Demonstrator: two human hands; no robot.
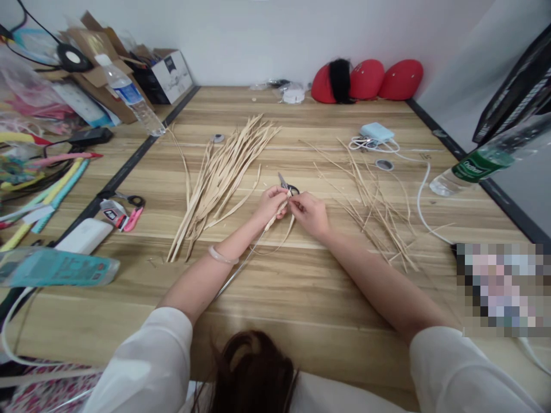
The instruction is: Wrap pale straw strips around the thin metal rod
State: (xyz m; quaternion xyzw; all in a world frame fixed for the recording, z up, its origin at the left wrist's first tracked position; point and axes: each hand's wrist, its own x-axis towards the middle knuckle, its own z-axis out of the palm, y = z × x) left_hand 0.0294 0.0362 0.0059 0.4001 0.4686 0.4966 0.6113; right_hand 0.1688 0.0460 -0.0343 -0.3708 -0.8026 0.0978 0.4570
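Observation:
My left hand (pixel 274 205) is closed around a braided piece of dry straw (pixel 270 223). A thin metal rod (pixel 235 275) runs out below it toward my left forearm. Beside it, my right hand (pixel 309 213) pinches pale straw at the top of the piece. A loose straw strip (pixel 289 229) curves down between the hands to the table. Just behind the fingers lie scissors (pixel 284 182), their handles partly hidden. A large bundle of straw strips (pixel 228 172) lies left of my hands, and thinner strips (pixel 374 201) are scattered to the right.
On the left are another pair of scissors (pixel 129 199), a pink cutter (pixel 133 219), a white power bank (pixel 88 236), a teal bottle (pixel 60 267) and a water bottle (pixel 131 97). Red caps (pixel 365 80) stand at the back. A blue charger (pixel 376 132) and green-labelled bottle (pixel 477 163) are right.

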